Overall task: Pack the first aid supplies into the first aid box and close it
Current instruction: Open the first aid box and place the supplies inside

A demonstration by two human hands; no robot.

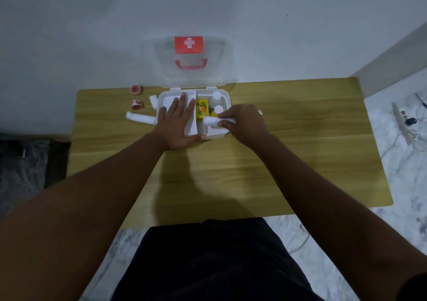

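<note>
Wooden table (300, 162): my left hand (178, 122) lies flat, steadying the first aid box (225, 97); my right hand (242, 122) grips a bandage roll (210, 120) over its right compartment.

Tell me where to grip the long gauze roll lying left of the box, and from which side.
Take the gauze roll across its middle, from above. It lies flat on the table, its right end against the box, so only its long sides are free. The left hand is nearest.
</note>
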